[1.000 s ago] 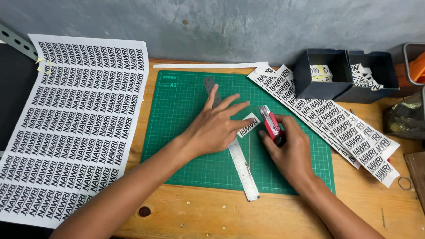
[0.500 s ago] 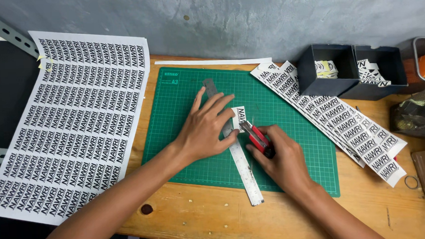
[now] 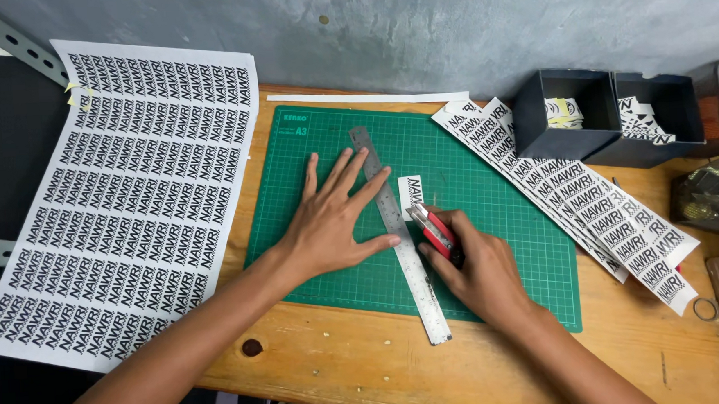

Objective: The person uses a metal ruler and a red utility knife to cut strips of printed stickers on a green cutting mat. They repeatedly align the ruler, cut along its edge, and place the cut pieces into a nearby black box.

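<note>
The wooden counter (image 3: pixel 499 367) carries a green cutting mat (image 3: pixel 472 163), stiff-looking and likely grippy. Across the mat lies a steel ruler (image 3: pixel 400 233), rigid and probably slick, so it needs flat pressure: the left hand (image 3: pixel 332 220) is spread wide, its fingertips resting on the ruler. The right hand (image 3: pixel 474 270) is closed around a red utility knife (image 3: pixel 435 227) beside the ruler's edge. Just above it lies a small printed label (image 3: pixel 411 193), light and flimsy.
</note>
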